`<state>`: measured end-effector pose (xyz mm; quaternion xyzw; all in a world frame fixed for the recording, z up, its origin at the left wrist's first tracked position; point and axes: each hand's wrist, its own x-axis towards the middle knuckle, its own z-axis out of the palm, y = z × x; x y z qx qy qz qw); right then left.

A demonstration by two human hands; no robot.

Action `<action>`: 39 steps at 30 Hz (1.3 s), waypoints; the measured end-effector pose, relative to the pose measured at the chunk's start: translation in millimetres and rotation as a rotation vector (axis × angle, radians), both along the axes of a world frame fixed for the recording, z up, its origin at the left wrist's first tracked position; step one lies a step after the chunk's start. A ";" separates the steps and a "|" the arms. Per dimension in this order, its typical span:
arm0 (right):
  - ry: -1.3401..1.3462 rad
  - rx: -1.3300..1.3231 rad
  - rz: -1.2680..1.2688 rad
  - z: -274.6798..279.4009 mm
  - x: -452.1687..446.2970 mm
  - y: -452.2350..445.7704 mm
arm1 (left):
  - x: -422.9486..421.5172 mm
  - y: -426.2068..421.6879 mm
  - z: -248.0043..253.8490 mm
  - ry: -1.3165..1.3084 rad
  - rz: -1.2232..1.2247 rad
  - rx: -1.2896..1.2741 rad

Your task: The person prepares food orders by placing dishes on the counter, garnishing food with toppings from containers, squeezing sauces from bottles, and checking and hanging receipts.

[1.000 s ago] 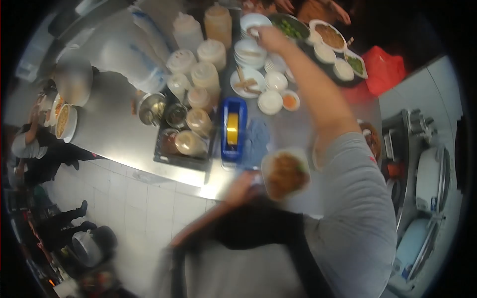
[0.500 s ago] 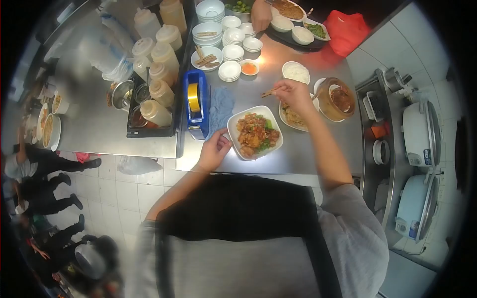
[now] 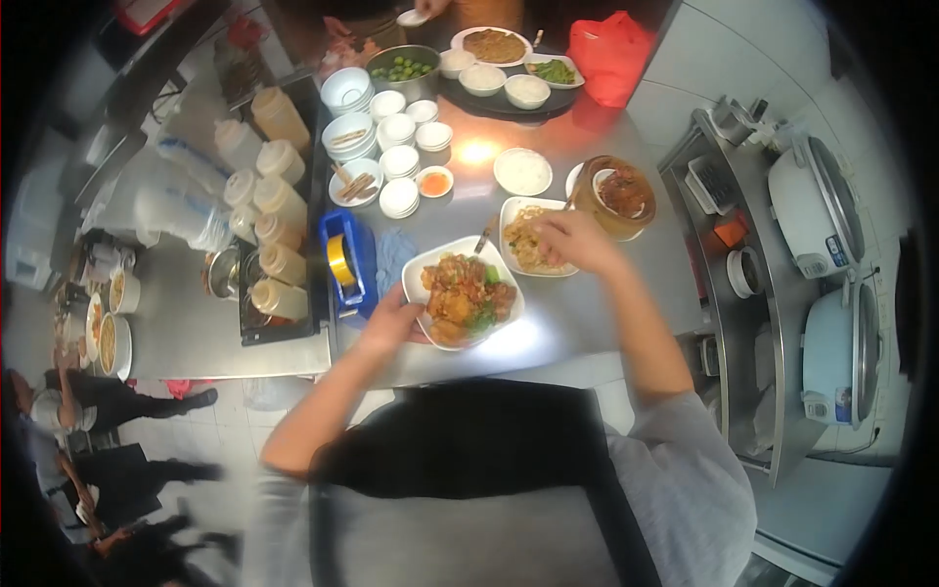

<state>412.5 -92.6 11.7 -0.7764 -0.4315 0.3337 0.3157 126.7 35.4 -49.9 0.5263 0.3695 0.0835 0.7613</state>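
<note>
My left hand (image 3: 393, 318) is closed on the near-left rim of a white square bowl (image 3: 411, 284) of glossy browned pieces with greens. The bowl looks slightly tilted. At its far rim stands a small wooden clip (image 3: 484, 235), resembling a clothespin. Over a second white square bowl (image 3: 509, 262) of pale noodle-like food hovers my right hand (image 3: 579, 243), its fingers bent and slightly blurred. Whether they grip anything or touch that bowl cannot be made out. Behind lies a bowl of white rice (image 3: 522, 172); to the right, a round wooden steamer (image 3: 587, 201) holds dark food.
Left of the bowls stand a blue tape dispenser (image 3: 357, 256), a blue cloth (image 3: 393, 252), stacked small white dishes (image 3: 399, 196) and a bottle tray (image 3: 318, 293). A dark tray (image 3: 489, 106) with dishes is at the back. A person's hand (image 3: 430, 8) shows beyond. Shelving is right.
My right hand has released the clip, now at the browned-food bowl's rim, and is over the noodle-like food. My left hand now grips that bowl's rim. The person's hand has left the dark tray.
</note>
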 end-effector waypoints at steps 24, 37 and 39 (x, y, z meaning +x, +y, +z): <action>-0.706 0.204 -0.690 -161.7 -11.9 -145.3 | 519.5 94.8 -58.7 0.036 -0.166 0.040; -0.785 0.300 -0.612 -167.2 -14.7 -146.1 | 367.4 88.8 80.2 -0.051 -0.778 0.606; -0.778 0.286 -0.663 -178.4 -11.8 -149.8 | 299.6 68.2 124.0 -0.199 -0.881 0.708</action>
